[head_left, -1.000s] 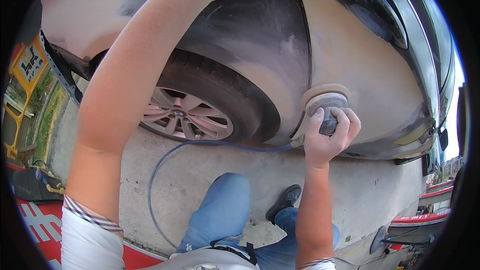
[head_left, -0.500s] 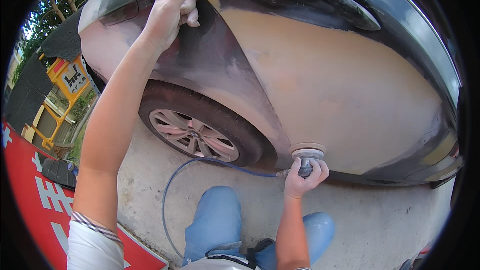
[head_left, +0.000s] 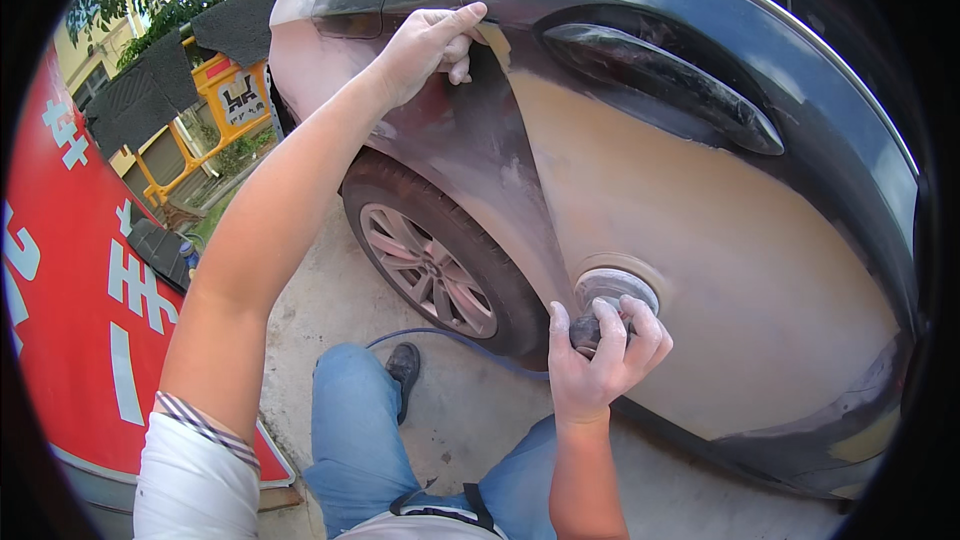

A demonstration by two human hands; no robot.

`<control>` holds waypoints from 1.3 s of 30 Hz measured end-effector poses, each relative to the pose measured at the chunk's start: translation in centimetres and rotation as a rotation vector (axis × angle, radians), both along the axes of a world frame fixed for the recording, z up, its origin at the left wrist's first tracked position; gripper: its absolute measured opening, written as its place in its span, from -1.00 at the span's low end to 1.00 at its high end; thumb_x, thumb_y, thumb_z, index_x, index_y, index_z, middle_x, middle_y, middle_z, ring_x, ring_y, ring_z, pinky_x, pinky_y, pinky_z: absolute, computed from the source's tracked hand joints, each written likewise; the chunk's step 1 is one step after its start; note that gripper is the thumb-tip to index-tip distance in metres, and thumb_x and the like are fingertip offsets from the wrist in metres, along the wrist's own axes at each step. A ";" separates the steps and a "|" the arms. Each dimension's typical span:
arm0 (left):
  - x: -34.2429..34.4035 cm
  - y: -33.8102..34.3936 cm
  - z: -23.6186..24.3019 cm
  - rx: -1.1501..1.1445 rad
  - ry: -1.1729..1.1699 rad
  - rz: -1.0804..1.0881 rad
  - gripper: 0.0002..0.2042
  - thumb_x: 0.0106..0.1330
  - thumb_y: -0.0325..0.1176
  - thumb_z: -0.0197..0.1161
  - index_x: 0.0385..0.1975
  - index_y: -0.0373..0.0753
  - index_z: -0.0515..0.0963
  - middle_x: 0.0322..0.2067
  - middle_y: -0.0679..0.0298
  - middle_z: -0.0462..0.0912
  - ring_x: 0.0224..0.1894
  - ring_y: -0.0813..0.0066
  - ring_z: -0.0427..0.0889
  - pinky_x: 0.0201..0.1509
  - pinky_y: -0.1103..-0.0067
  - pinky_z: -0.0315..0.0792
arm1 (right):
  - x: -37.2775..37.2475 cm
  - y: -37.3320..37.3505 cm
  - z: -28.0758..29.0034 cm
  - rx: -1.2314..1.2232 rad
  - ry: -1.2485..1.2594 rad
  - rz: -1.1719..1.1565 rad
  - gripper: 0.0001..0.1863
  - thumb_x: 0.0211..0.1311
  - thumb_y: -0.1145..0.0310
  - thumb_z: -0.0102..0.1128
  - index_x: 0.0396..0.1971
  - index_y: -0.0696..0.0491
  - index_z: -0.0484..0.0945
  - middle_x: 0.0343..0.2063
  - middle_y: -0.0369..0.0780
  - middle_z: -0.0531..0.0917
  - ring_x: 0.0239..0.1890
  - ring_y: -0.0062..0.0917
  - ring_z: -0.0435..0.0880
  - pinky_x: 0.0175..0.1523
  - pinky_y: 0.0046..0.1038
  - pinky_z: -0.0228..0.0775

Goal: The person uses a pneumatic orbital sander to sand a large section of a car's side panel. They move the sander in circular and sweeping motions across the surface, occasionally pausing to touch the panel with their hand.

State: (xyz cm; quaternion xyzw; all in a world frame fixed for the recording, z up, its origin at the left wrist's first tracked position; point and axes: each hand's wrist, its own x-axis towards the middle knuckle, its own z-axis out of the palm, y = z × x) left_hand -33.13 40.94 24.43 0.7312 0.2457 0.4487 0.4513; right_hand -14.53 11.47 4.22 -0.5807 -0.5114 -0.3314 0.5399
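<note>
My right hand (head_left: pixel 605 370) is wrapped round a round air sander (head_left: pixel 622 286). The sander's disc lies against the lower part of a dark car door (head_left: pixel 720 240), on a broad beige, sanded-looking patch. A thin blue hose (head_left: pixel 455 337) runs away to the left, passing below the wheel. Higher up, my dusty left hand (head_left: pixel 428 52) is closed at the door's edge beside the rear wing, its fingers curled and its thumb pointing right. How far those fingers reach behind the edge is hidden. The black door handle (head_left: pixel 665 85) sits right of that hand.
The rear wheel (head_left: pixel 430 268) stands left of the sander, with concrete (head_left: pixel 450 440) underneath. A red printed board (head_left: pixel 70 270) fills the left side, near a yellow barrier (head_left: pixel 225 110) draped with dark matting. My jeans-clad legs (head_left: pixel 360 420) are close below the car.
The sander and my right hand have moved up the door panel. My view has shifted, so the car and my left hand appear farther right and lower. A dark shoe now shows.
</note>
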 end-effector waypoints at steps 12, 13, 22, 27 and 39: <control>2.6 -19.3 -15.6 0.613 0.337 -0.189 -0.40 0.28 -0.28 0.47 0.34 -0.31 0.56 -0.26 0.16 0.76 -0.40 0.18 0.78 -0.37 0.39 0.67 | 0.7 1.0 2.3 -0.075 -0.003 0.042 -0.65 0.21 0.18 0.58 -0.14 0.06 0.68 -0.03 -0.11 0.60 -0.03 -0.22 0.48 -0.02 -0.21 0.42; 4.0 -19.9 -17.2 0.599 0.141 -0.182 -0.34 0.28 -0.34 0.45 0.42 -0.33 0.50 -0.21 0.11 0.76 -0.36 0.12 0.79 -0.34 0.37 0.69 | 0.7 1.3 2.2 -0.068 0.012 0.046 -0.68 0.41 0.10 0.37 -0.15 0.08 0.68 -0.03 -0.08 0.59 -0.06 -0.23 0.49 -0.02 -0.22 0.42; 5.7 -19.0 -19.6 0.266 -0.079 -0.265 -0.21 0.17 -0.29 0.66 0.46 -0.24 0.50 -0.22 0.09 0.75 -0.48 0.40 0.66 -0.41 0.52 0.55 | 0.7 2.7 1.2 0.072 0.135 0.314 -0.46 0.76 -0.03 -0.40 0.04 0.11 0.46 0.06 -0.06 0.49 0.09 -0.27 0.50 0.26 -0.21 0.36; 6.8 -19.7 -19.8 0.279 -0.243 -0.113 -0.24 0.16 -0.26 0.69 0.40 -0.29 0.55 -0.28 0.17 0.76 -0.52 0.48 0.55 -0.40 0.55 0.51 | -0.4 0.6 -2.6 0.142 0.378 0.356 -0.44 0.65 -0.11 0.00 0.19 0.13 0.33 0.17 -0.05 0.41 0.16 -0.31 0.49 0.28 -0.23 0.38; 8.9 -23.0 -23.7 -0.205 -0.366 -0.436 -0.16 0.40 -0.32 0.54 0.62 -0.23 0.21 0.16 0.03 0.73 -0.01 0.37 0.80 -0.01 0.48 0.70 | 2.4 -3.6 -4.6 -0.284 0.687 0.518 -0.07 0.45 -0.36 0.25 0.26 0.31 0.41 0.07 -0.04 0.66 0.03 -0.34 0.72 0.13 -0.27 0.60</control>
